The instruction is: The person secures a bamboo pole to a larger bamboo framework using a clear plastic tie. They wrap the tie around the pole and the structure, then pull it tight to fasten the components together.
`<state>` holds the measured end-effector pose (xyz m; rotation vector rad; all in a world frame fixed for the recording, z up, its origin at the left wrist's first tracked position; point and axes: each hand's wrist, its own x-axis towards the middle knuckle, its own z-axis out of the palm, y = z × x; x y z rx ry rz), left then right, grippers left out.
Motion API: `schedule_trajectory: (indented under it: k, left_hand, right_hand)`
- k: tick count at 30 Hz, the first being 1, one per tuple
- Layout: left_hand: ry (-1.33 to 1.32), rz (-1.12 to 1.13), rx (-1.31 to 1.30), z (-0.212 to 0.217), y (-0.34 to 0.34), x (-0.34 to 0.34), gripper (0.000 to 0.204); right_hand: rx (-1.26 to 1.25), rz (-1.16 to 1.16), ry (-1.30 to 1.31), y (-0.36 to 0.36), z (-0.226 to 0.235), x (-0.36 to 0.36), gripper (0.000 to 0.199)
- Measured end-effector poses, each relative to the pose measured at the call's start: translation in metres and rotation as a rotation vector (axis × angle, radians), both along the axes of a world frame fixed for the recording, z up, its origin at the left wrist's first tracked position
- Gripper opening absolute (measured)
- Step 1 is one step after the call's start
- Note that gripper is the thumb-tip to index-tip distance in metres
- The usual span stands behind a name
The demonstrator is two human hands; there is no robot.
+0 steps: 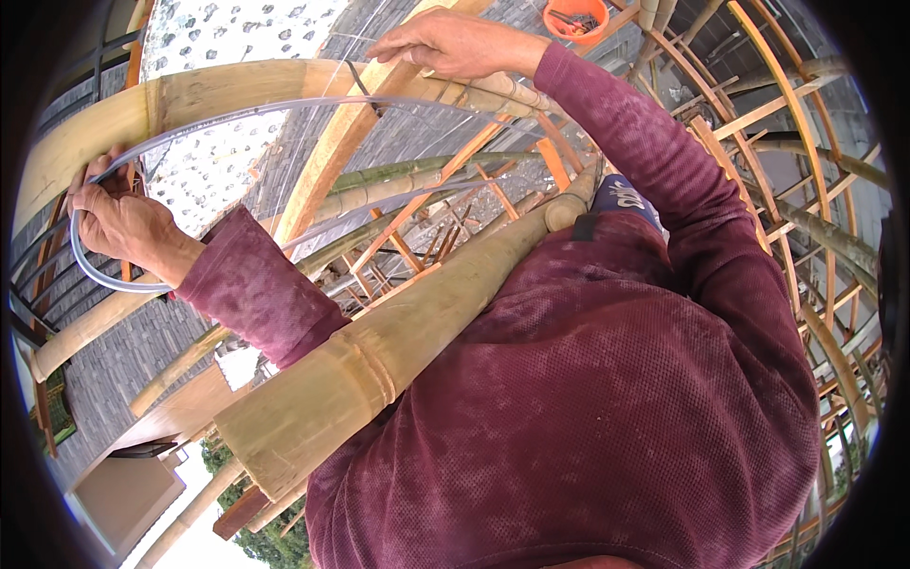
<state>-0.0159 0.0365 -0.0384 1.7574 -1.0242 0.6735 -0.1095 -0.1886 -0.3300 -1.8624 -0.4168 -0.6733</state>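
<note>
left hand (118, 223) gripping clear tube (237, 114) loop | right hand (455, 43) pinching tube's far end against bamboo pole (190, 95)

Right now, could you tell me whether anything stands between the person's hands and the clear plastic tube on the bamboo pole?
Nothing visible does: the left hand grips the clear plastic tube, and the right hand rests on the curved bamboo pole.
</note>
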Motion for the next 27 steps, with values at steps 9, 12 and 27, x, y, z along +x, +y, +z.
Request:
schedule_trajectory:
  k: [9,12,27]
  left_hand:
    - [0.006,0.012,-0.012,-0.002,-0.003,-0.002,0.039]
    - [0.041,0.016,-0.046,-0.004,-0.004,-0.005,0.038]
    - [0.044,-0.032,-0.027,-0.006,0.000,-0.004,0.042]
  right_hand:
    - [-0.031,-0.005,0.111,-0.007,0.014,-0.007,0.029]
    - [-0.072,-0.003,0.094,-0.005,0.014,-0.011,0.027]
    - [0.163,-0.137,0.334,0.059,-0.045,-0.067,0.036]
